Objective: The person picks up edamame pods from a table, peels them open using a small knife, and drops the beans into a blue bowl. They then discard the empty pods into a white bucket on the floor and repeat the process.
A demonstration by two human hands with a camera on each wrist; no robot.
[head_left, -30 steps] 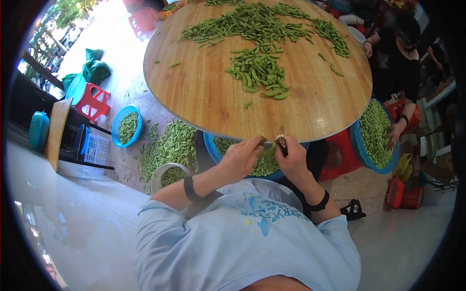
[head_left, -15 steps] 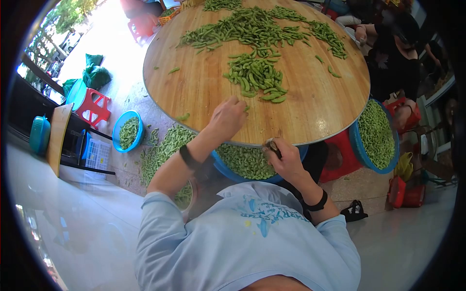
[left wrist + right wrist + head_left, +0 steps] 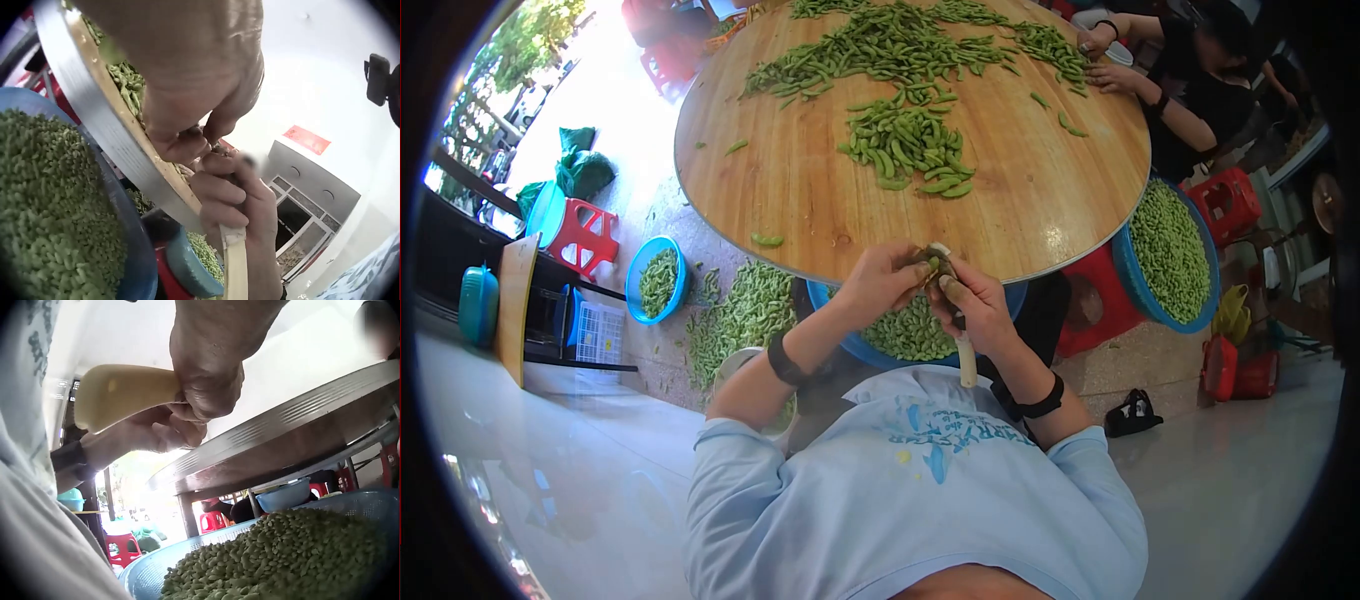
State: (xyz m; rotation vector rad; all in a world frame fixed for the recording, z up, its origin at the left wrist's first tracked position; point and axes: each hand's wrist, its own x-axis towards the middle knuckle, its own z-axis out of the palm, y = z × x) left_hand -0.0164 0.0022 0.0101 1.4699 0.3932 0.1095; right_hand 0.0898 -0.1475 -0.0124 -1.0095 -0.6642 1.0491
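My two hands meet just past the near edge of the round wooden table [image 3: 1040,210]. The left hand [image 3: 912,270] pinches a green pod [image 3: 932,263] at its fingertips. Curled round a small knife, my right hand [image 3: 952,292] has the pale handle [image 3: 966,362] pointing back at my chest, and the blade end sits against the pod. The left wrist view has the left hand [image 3: 187,134] above the right hand [image 3: 228,187] and the handle [image 3: 235,265]. From below, the right hand [image 3: 203,394] grips the handle [image 3: 125,390]. Under both hands sits a blue basin [image 3: 840,310] of shelled beans [image 3: 281,559].
A pile of pods [image 3: 905,140] lies mid-table, with a longer band [image 3: 880,45] beyond. Another person's hands [image 3: 1105,60] work at the far right. A second blue basin [image 3: 1122,260] stands right, a blue bowl [image 3: 635,285] and loose pods [image 3: 750,305] lie on the floor left, with red stools [image 3: 585,235] around.
My left hand reached out onto the table half a second ago, then came back to the right hand with a pod. The knife handle now points at my chest.
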